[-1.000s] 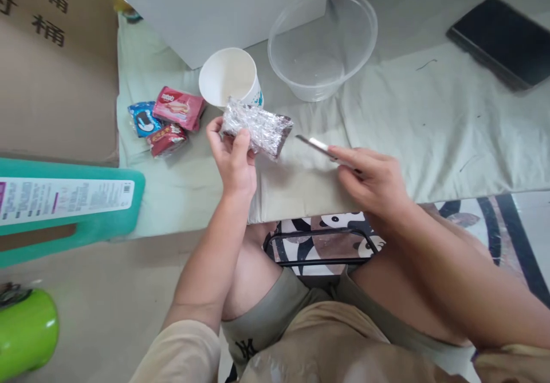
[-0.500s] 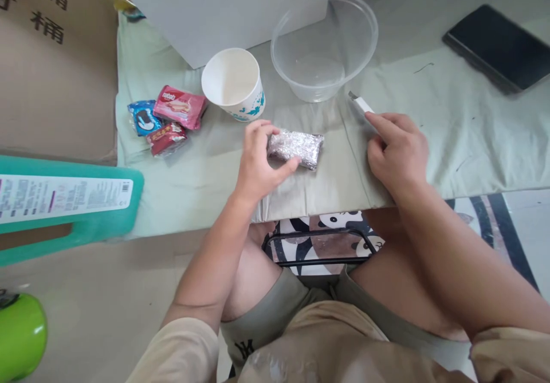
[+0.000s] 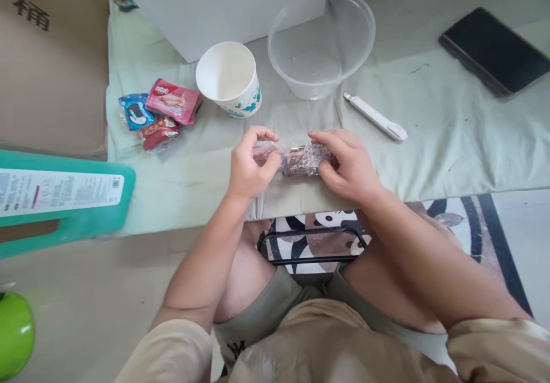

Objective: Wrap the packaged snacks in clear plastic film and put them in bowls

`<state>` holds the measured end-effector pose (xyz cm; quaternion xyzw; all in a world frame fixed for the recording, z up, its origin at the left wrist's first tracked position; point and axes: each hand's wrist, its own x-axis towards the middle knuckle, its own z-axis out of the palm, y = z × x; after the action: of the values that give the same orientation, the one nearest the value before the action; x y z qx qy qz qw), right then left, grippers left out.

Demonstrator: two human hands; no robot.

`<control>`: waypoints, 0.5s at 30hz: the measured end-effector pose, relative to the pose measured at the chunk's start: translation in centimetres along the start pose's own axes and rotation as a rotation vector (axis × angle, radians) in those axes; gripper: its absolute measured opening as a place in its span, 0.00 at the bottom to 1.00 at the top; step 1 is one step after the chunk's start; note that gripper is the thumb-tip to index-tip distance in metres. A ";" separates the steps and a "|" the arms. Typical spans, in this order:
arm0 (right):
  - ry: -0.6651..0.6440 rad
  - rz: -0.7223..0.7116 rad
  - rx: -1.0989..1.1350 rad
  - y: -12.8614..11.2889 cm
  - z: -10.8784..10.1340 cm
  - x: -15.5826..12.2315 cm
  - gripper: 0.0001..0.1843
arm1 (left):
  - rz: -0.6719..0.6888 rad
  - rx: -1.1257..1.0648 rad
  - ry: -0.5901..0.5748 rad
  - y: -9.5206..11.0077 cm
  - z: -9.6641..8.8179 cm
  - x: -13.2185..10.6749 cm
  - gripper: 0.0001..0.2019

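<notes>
Head view: the wrapped packet (image 3: 303,162) is on the wearer's side of the paper cup (image 3: 232,82), to its right; left hand (image 3: 250,168) pinches the clear film end; right hand (image 3: 351,165) grips the opposite end; cutter (image 3: 375,118) lies right of the cup.

Soft, diffuse light glints off the crinkled wrapping (image 3: 304,162).

A person's left hand (image 3: 250,168) grips clear film (image 3: 270,149) at one end of a shiny wrapped packet (image 3: 302,161) while the right hand (image 3: 350,165) clasps the other end, above a pale green cloth (image 3: 429,154). A white cutter (image 3: 376,118) lies beyond the right hand, near a clear plastic bowl (image 3: 317,90). A paper cup (image 3: 240,99) stands left of the bowl, beside three snack packets (image 3: 174,101); a dark flat device (image 3: 494,51) lies far right.
</notes>
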<state>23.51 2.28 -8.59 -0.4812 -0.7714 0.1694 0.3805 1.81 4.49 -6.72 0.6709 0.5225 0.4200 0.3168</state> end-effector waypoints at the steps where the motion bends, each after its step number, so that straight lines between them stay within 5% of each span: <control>1: -0.008 0.013 0.011 0.0 0.2 0.1 0.28 | 0.007 0.006 0.003 0.0 0.1 0.0 0.08; 7: 0.020 0.066 0.136 0.4 -0.2 0.1 0.08 | -0.074 -0.053 0.131 -1.3 -0.1 0.1 0.07; 11: 0.013 0.068 0.102 0.2 -0.3 0.0 0.13 | -0.110 -0.105 0.041 -1.8 -0.5 -0.2 0.14; 15: 0.072 0.084 0.143 -0.2 -0.6 0.0 0.15 | -0.129 -0.108 0.020 -1.5 -1.1 -0.8 0.08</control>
<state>23.80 2.15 -8.07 -0.4904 -0.7224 0.2224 0.4339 0.12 4.12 -7.72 0.6137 0.5444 0.4328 0.3738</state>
